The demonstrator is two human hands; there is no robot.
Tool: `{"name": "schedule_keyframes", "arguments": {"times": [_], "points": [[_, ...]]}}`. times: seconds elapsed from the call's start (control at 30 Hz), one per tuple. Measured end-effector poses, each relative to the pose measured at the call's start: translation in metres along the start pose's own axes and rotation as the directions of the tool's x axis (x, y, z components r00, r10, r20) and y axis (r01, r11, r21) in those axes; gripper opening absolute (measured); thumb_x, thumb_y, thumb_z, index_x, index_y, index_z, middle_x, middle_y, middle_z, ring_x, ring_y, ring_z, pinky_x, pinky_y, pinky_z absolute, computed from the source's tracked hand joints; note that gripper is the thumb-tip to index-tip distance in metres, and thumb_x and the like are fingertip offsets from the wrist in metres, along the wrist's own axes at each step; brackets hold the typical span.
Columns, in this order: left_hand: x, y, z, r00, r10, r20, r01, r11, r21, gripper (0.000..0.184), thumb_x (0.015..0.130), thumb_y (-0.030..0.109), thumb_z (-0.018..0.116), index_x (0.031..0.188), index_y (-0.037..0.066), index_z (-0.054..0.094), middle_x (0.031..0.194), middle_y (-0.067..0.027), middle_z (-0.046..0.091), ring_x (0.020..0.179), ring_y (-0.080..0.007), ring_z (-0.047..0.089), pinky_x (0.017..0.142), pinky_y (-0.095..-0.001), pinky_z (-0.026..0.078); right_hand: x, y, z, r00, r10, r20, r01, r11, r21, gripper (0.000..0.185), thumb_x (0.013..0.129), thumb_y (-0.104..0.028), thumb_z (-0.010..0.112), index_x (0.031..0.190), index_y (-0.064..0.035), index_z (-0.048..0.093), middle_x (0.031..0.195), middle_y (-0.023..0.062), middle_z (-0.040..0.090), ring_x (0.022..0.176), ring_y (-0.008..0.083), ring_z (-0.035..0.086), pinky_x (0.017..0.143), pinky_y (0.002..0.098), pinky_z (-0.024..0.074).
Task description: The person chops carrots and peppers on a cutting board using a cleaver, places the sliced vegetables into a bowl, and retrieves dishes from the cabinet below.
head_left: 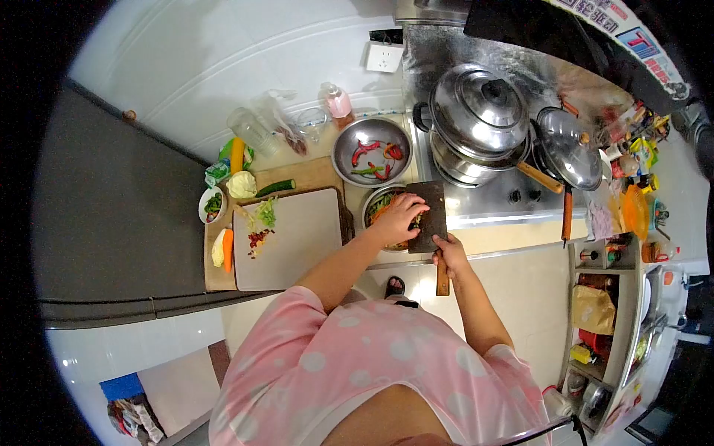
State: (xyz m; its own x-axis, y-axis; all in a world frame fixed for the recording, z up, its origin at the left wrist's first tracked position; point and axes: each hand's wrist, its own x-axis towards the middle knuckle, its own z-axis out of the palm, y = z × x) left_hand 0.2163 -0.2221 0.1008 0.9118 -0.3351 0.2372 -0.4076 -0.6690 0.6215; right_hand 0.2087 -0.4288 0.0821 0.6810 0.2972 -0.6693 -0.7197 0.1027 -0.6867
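Observation:
My right hand (452,253) is closed round the wooden handle of a cleaver (427,215), its broad dark blade over the right edge of a metal bowl (368,204). Over that bowl, my left hand (399,219) touches the blade's left side with bent fingers; whether it holds anything is hidden. Shredded orange and green vegetables (381,207) lie in the bowl. Behind it, a larger metal bowl (343,165) holds red and green peppers (364,152). On the grey cutting board (305,249) to the left are chopped green pieces (265,212) and chopped red bits (259,239).
A cucumber (276,188), a cauliflower-like pale vegetable (242,184), a carrot (227,251) and a small white bowl (203,208) surround the board. Lidded pots (476,104) stand on the stove at the right, with a wooden pan handle (539,178) sticking out frontward.

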Motion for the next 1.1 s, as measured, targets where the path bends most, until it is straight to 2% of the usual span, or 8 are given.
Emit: {"name": "schedule_keyframes", "arguments": {"times": [0.47,0.57,0.67,0.77,0.83,0.9,1.0,1.1], "points": [[-0.015,-0.023,0.005,0.988,-0.049,0.146,0.041,0.998,0.058,0.021,0.076,0.009,0.064,0.094,0.005,0.055,0.103,-0.0099,0.049,0.102,-0.0294,0.048,0.085,-0.0409,0.044,0.003,0.001,0.006,0.994,-0.096,-0.053,0.093,0.994,-0.057,0.013,0.09,-0.01,0.059,0.098,-0.0021,0.055,0.072,0.0054,0.058,0.039,0.0129,0.045,0.035,0.0262,0.0375],[-0.024,-0.027,-0.001,0.998,-0.024,0.057,0.017,0.994,0.112,0.02,0.073,0.008,0.066,0.09,0.007,0.055,0.098,-0.0074,0.049,0.097,-0.0286,0.05,0.08,-0.0394,0.046,-0.002,0.0,0.003,0.987,-0.146,-0.066,0.139,0.985,-0.107,0.011,0.091,-0.011,0.058,0.096,-0.0026,0.055,0.07,0.0045,0.057,0.038,0.012,0.044,0.034,0.0256,0.0372],[-0.022,-0.008,-0.02,0.995,-0.099,0.017,0.096,0.989,0.111,0.019,0.077,0.008,0.064,0.095,0.006,0.057,0.105,-0.0098,0.051,0.102,-0.0302,0.05,0.087,-0.0416,0.044,-0.012,-0.003,0.006,0.975,-0.204,-0.091,0.186,0.967,-0.177,0.011,0.091,-0.012,0.057,0.097,-0.0027,0.055,0.069,0.004,0.057,0.038,0.0117,0.044,0.035,0.0256,0.0374],[-0.017,0.001,-0.016,0.995,0.083,-0.062,-0.078,0.995,0.068,0.022,0.076,0.009,0.066,0.096,0.006,0.058,0.105,-0.0099,0.051,0.102,-0.0303,0.05,0.088,-0.0422,0.044,-0.025,-0.008,0.015,0.961,-0.253,-0.111,0.22,0.943,-0.248,0.015,0.092,-0.013,0.057,0.101,-0.0017,0.056,0.069,0.0042,0.057,0.039,0.0116,0.045,0.037,0.0257,0.0381],[-0.019,0.013,-0.016,0.998,0.063,-0.007,-0.062,0.996,0.067,0.018,0.076,0.012,0.065,0.092,0.007,0.061,0.107,-0.0097,0.052,0.104,-0.0307,0.05,0.088,-0.0406,0.044,-0.033,-0.009,0.024,0.941,-0.317,-0.12,0.264,0.908,-0.325,0.015,0.091,-0.013,0.057,0.1,-0.0011,0.056,0.069,0.0047,0.057,0.041,0.0117,0.046,0.039,0.0263,0.0391],[-0.029,0.014,-0.018,0.994,-0.054,0.091,0.042,0.991,0.124,0.016,0.076,0.012,0.065,0.091,0.007,0.062,0.108,-0.0095,0.052,0.107,-0.031,0.049,0.09,-0.0401,0.043,-0.042,-0.007,0.033,0.904,-0.409,-0.122,0.325,0.845,-0.425,0.014,0.091,-0.014,0.058,0.095,-0.0008,0.057,0.069,0.0053,0.057,0.043,0.012,0.048,0.041,0.0275,0.0405],[-0.062,-0.004,-0.03,0.971,-0.154,-0.181,0.197,0.948,0.252,0.02,0.075,0.014,0.066,0.095,0.01,0.066,0.115,-0.0101,0.052,0.112,-0.0299,0.047,0.095,-0.0448,0.038,-0.058,-0.009,0.052,0.844,-0.523,-0.116,0.341,0.691,-0.638,0.016,0.091,-0.014,0.056,0.098,0.0003,0.057,0.075,0.0106,0.059,0.054,0.0185,0.056,0.051,0.0331,0.0462],[-0.106,-0.014,-0.066,0.888,-0.245,-0.389,0.346,0.914,0.214,0.027,0.072,0.011,0.068,0.099,0.01,0.065,0.122,-0.0106,0.048,0.119,-0.0327,0.04,0.1,-0.0477,0.033,-0.053,0.006,0.067,0.486,-0.858,0.164,0.536,0.145,-0.832,0.016,0.089,-0.013,0.056,0.101,-0.0013,0.058,0.088,0.0153,0.059,0.071,0.0271,0.06,0.062,0.0376,0.0496]]}}
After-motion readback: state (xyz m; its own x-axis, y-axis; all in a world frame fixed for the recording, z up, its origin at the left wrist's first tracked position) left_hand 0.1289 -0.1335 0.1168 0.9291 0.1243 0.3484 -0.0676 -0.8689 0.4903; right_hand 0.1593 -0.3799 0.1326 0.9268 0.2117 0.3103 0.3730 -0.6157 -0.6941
